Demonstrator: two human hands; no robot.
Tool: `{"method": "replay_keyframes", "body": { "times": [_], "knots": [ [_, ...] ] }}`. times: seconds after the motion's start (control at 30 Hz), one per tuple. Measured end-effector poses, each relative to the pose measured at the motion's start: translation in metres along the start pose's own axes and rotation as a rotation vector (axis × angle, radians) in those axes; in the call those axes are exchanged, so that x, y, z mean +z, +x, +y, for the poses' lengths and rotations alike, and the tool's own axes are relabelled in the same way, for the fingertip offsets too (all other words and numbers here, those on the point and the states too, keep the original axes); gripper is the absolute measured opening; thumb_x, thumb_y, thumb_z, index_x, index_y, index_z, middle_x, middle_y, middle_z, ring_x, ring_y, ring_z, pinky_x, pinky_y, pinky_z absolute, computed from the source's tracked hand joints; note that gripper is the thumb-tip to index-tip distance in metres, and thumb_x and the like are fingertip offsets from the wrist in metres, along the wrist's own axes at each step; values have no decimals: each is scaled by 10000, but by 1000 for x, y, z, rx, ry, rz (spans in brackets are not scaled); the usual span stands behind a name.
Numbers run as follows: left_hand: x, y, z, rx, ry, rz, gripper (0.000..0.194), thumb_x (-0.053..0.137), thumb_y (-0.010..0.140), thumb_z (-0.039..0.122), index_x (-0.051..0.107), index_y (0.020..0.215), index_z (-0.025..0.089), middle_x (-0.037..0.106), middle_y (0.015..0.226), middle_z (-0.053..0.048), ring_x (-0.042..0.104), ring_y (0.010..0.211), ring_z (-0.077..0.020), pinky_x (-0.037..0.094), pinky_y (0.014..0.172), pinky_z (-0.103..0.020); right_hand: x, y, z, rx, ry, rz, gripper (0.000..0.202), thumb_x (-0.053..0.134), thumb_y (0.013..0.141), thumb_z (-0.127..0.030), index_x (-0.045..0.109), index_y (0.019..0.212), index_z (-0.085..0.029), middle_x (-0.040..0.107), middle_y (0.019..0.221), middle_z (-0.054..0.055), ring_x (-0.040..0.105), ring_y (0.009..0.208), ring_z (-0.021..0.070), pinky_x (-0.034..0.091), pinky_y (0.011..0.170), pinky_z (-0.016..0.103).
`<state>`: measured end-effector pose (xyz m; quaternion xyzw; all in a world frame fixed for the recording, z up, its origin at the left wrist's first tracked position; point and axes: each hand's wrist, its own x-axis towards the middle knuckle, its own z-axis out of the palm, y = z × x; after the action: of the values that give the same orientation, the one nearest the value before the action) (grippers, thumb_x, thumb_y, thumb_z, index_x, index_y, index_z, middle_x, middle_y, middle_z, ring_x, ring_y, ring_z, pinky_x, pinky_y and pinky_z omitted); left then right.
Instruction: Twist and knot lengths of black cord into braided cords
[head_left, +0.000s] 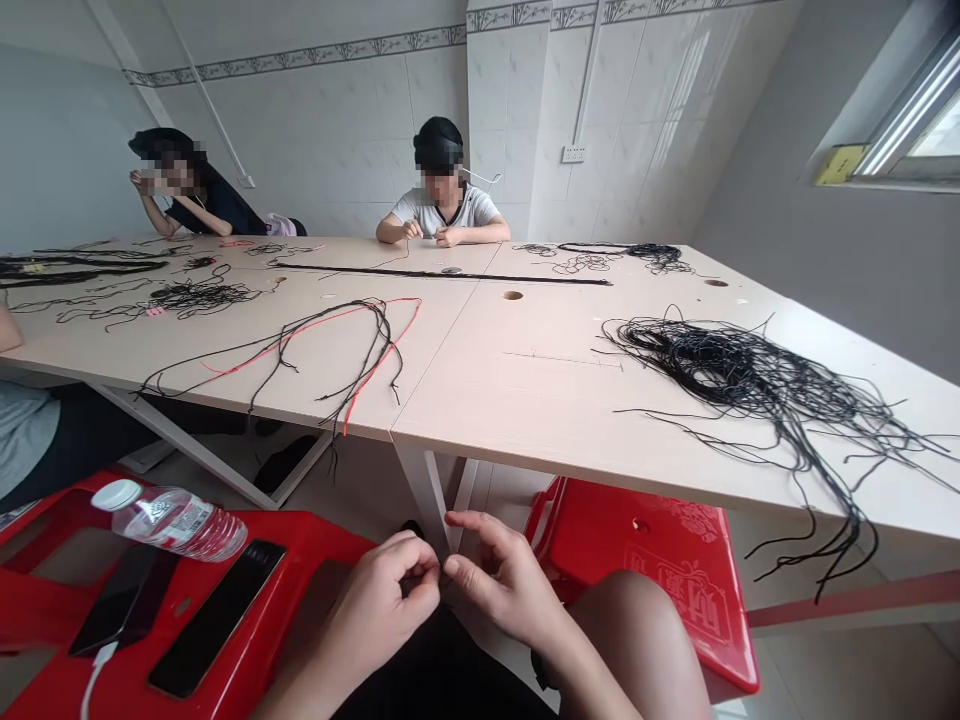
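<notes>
My left hand (396, 588) is low in the middle of the view, over my lap, its thumb and index finger pinched together. Whatever is between those fingertips is too small or hidden to make out. Close beside it, my right hand (504, 577) has its index finger stretched out and its thumb apart from it, the thumb tip near the left fingertips. No object shows in the right hand. Beyond my hands, a bundle of black and red cords (379, 335) lies on the table (480, 420), some ends hanging over the front edge.
A large tangle of black cords (720, 365) covers the table's right side. To my left a red stool (300, 535) bears a water bottle (180, 520) and a phone (219, 615). Another red stool (645, 560) stands under the table. Two people sit across; a third is partly visible at left.
</notes>
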<state>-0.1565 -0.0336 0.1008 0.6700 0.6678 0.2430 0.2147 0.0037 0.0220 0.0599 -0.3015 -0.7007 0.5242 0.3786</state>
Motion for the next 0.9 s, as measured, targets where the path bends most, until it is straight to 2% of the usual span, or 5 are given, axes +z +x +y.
{"method": "replay_keyframes", "body": {
  "times": [0.17, 0.27, 0.4, 0.63, 0.9],
  "knots": [
    [0, -2, 8, 20, 0, -47, 183, 441, 817, 177, 523, 655, 198, 572, 692, -4, 554, 618, -121, 437, 564, -209, 5, -2, 7, 154, 290, -147, 407, 656, 796, -424, 603, 1101, -160, 666, 843, 38, 600, 580, 101, 470, 538, 205],
    [0, -4, 7, 18, -36, -63, 192, 429, 851, 186, 555, 707, 198, 598, 739, -12, 579, 658, -125, 458, 609, -219, 4, -2, 8, 186, 337, -169, 347, 640, 806, -447, 641, 982, -147, 642, 757, 20, 611, 629, 110, 474, 578, 206],
    [4, -7, 5, 27, -105, -64, 205, 416, 895, 212, 605, 814, 211, 647, 820, -22, 622, 738, -134, 489, 677, -230, 2, -1, 6, 247, 382, -204, 347, 648, 794, -462, 645, 929, -142, 607, 727, -4, 579, 568, 81, 446, 544, 194],
    [8, -9, 1, 55, -104, 61, 184, 451, 888, 221, 631, 925, 220, 696, 895, -30, 670, 814, -143, 531, 720, -223, 6, -1, 14, 264, 370, -185, 280, 627, 807, -408, 619, 901, -145, 592, 713, -14, 564, 536, 72, 428, 527, 188],
    [13, -7, -2, 23, -103, 86, 217, 469, 863, 231, 652, 978, 217, 712, 928, -35, 686, 840, -150, 550, 738, -220, 2, 0, 7, 261, 209, -151, 177, 562, 832, -306, 598, 789, -138, 589, 696, -8, 576, 524, 77, 395, 495, 170]
  ]
}}
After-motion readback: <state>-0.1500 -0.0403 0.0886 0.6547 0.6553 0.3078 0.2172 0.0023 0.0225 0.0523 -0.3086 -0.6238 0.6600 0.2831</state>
